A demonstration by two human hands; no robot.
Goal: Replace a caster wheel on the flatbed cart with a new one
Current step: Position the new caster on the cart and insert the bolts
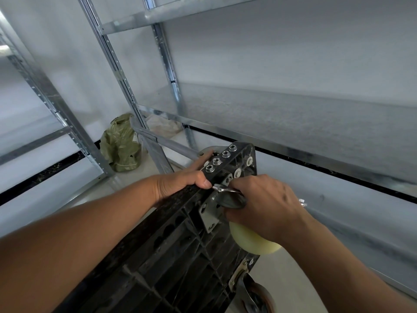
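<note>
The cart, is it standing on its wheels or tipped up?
Tipped up: the cart shows its ribbed underside, caster wheel off the floor, left hand gripping its edge.

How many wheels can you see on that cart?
2: a pale yellow wheel under the right hand, and a dark wheel near the bottom edge. Others may be hidden.

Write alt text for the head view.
A person's right hand grips a caster wheel against the underside of a black flatbed cart tipped on its side, while the left hand holds the cart's edge. Another caster sits lower down; metal shelving and a green bag stand behind.
</note>
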